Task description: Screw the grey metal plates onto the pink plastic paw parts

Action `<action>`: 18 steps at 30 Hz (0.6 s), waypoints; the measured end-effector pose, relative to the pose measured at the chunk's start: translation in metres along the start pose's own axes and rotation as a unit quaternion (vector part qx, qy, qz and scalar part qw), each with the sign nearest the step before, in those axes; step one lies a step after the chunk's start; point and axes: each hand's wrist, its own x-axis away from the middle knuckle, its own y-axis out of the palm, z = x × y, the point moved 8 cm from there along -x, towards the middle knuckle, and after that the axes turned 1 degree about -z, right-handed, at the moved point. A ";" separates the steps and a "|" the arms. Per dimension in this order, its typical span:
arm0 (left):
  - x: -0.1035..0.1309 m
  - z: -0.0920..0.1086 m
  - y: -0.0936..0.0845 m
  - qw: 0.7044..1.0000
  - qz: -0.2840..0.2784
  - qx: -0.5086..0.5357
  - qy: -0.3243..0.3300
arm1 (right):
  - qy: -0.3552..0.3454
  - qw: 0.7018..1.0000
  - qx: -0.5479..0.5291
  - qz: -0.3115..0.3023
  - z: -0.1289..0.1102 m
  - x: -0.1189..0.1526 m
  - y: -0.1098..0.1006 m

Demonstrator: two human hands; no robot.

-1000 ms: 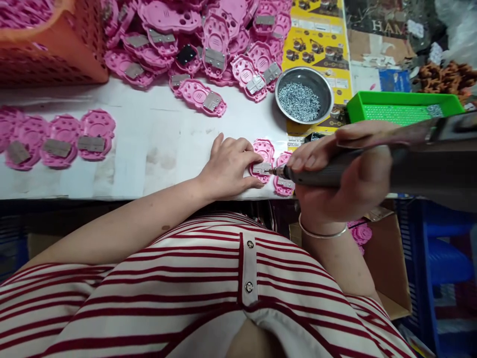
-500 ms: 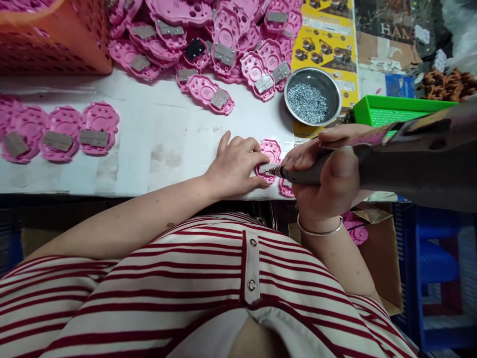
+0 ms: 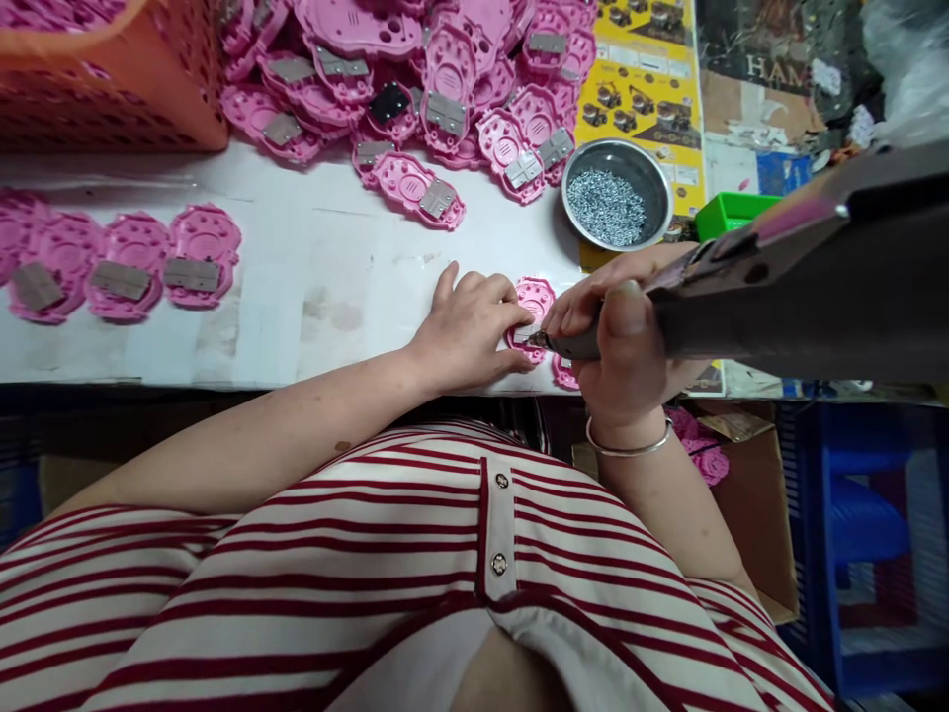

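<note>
My left hand (image 3: 467,331) lies on the white tabletop with thumb and forefinger closed on the left edge of a pink plastic casing (image 3: 535,295). A grey metal plate (image 3: 523,334) sits across the near part of that casing. My right hand (image 3: 627,346) is wrapped round a dark grey electric screwdriver (image 3: 763,321), which leans in from the right. Its bit points down at the plate; whether a screw is under the tip is too small to tell. Partly behind my right hand, another pink casing (image 3: 564,372) lies at the table's front edge.
Beyond my hands stands a steel bowl (image 3: 656,188) of small screws. A heap of pink casings (image 3: 452,59) fills the back, beside an orange basket (image 3: 155,89). Several plated casings (image 3: 204,242) line the left. A green tray (image 3: 731,210) is partly hidden by the screwdriver.
My right hand and the screwdriver have shifted slightly left, and the tool's body now covers more of the green tray. My left hand and the casing stay put.
</note>
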 end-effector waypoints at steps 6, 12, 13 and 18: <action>0.000 0.001 -0.001 1.000 0.003 -0.004 0.006 | -0.081 0.990 -0.116 0.023 -0.029 -0.011 0.001; 0.006 0.001 -0.006 0.994 0.084 0.047 0.052 | -0.144 0.974 -0.149 0.092 -0.058 -0.018 -0.015; 0.007 0.003 -0.007 0.992 0.093 0.061 0.067 | -0.161 0.971 -0.150 0.091 -0.062 -0.017 -0.017; 0.010 0.010 -0.008 0.984 0.096 0.109 0.103 | -0.149 0.973 -0.152 0.091 -0.074 -0.007 -0.024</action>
